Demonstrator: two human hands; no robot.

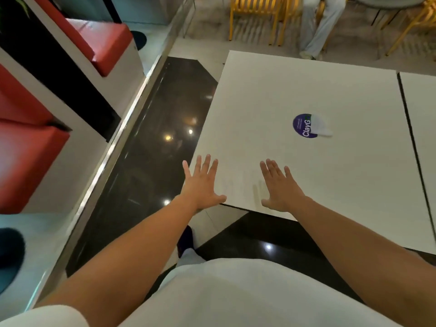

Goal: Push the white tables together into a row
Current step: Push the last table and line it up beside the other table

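Observation:
A white square table [295, 90] fills the middle right of the view, with a round purple sticker [303, 126] on its top. A second white table [424, 109] stands at its right side, and only a thin dark gap separates the two. My left hand [200, 182] is spread flat at the near left corner of the first table, fingers apart. My right hand [280, 185] is spread flat over the near edge of the same table. Neither hand holds anything.
Red cushioned benches [30, 149] on white bases line the left side behind a metal floor strip [113, 147]. Yellow chairs [257, 17] and a person's legs [318, 27] are beyond the far edge of the table. Dark glossy floor tiles [160, 138] lie left of the table.

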